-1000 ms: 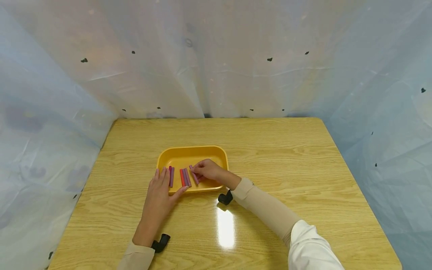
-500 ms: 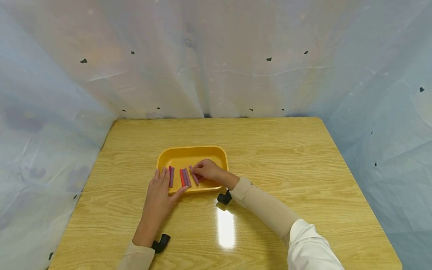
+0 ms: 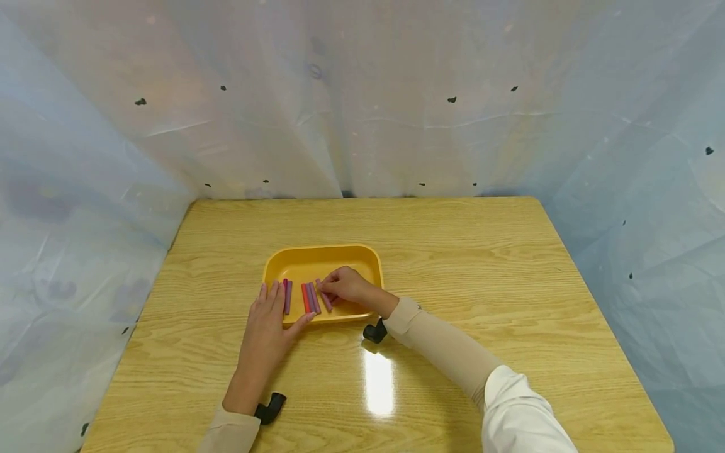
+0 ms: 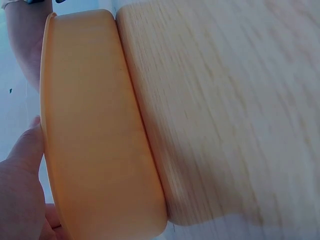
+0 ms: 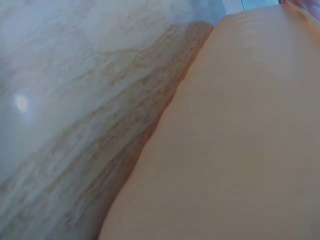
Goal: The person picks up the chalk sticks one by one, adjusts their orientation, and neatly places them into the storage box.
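A yellow plastic tray (image 3: pixel 323 255) holds several slim coloured sticks. My right hand (image 3: pixel 349 286) reaches into it, thumb and fingertips pinching a slanted purple stick (image 3: pixel 326 303). Just left of that, a red stick (image 3: pixel 306 299) lies side by side with two purple sticks (image 3: pixel 314 298). My left hand (image 3: pixel 268 328) rests at the tray's near left corner, fingers straight over the side and thumb along the front rim. Beside its fingertips lie another purple stick (image 3: pixel 289 297) and a partly covered magenta one (image 3: pixel 286 282). In the left wrist view, the left thumb (image 4: pixel 27 150) touches the tray's rim (image 4: pixel 44 100).
The tray stands on a wood-grain table (image 3: pixel 464 264), left of its middle. Pale plastic sheeting (image 3: pixel 385 94) hangs behind and at both sides. A black wrist mount (image 3: pixel 270 408) sits on the left wrist, another (image 3: pixel 374 331) at the right.
My right hand has shifted slightly left with the pinched purple stick, bringing it nearer the red and purple group. The left hand and the tray have stayed in place.
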{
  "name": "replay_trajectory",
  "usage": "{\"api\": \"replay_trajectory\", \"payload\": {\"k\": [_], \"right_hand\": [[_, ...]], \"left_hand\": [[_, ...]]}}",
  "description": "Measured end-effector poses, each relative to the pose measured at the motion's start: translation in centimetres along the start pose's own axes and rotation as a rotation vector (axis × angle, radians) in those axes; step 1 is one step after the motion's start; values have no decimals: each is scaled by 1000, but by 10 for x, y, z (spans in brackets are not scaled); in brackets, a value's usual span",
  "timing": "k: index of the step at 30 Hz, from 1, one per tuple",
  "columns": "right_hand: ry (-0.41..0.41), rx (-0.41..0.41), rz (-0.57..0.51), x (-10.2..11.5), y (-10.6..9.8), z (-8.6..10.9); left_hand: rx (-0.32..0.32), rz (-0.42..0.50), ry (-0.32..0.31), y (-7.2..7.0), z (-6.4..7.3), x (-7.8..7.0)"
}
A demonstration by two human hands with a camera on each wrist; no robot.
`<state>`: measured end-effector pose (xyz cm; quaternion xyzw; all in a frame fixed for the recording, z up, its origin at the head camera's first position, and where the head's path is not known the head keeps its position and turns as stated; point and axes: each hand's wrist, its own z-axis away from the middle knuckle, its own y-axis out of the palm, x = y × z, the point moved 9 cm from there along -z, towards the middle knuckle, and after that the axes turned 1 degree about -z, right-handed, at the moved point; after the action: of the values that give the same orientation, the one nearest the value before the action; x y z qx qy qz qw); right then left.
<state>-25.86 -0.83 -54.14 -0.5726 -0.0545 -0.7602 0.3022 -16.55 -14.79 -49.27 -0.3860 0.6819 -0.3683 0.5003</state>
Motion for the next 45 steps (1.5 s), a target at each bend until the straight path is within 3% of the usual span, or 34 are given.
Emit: {"api": "replay_trajectory", "payload": {"k": [19,45], "right_hand": [[-16,-36,85,2,1,1],[-7,-71,111,0,-2,1]], "left_hand": [[5,-9,-3,0,-1,0],[-3,2,-8,-2,0,-4]]}}
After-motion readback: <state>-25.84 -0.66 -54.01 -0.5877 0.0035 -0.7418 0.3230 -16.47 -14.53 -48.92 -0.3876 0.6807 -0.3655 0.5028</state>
